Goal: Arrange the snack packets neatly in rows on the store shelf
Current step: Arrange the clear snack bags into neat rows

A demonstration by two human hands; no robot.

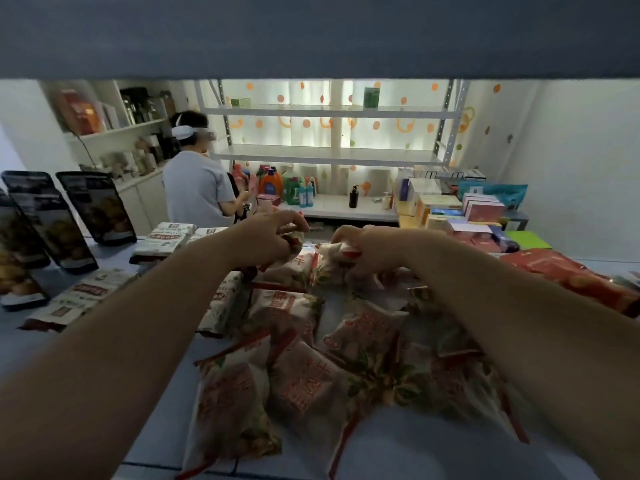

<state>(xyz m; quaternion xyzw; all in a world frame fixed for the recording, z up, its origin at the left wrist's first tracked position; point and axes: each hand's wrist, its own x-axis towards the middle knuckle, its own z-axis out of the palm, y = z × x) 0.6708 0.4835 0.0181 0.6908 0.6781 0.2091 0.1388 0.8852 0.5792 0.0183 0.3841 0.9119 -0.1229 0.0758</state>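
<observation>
One white-and-red snack packet [296, 245] is being pinched at its top by the left hand [270, 237]. A second snack packet [330, 253] is being gripped by the right hand [370, 251], far back on the blue shelf [398, 445]. The packets look light, puffy and crinkly, so holding the flat sealed edges is probably safest.

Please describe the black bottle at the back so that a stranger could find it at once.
Look at the white metal rack against the dotted curtain, then down to its lowest white shelf. There, right of the coloured detergent bottles, stands a slim black pump bottle alone; it is the only black one.
</observation>
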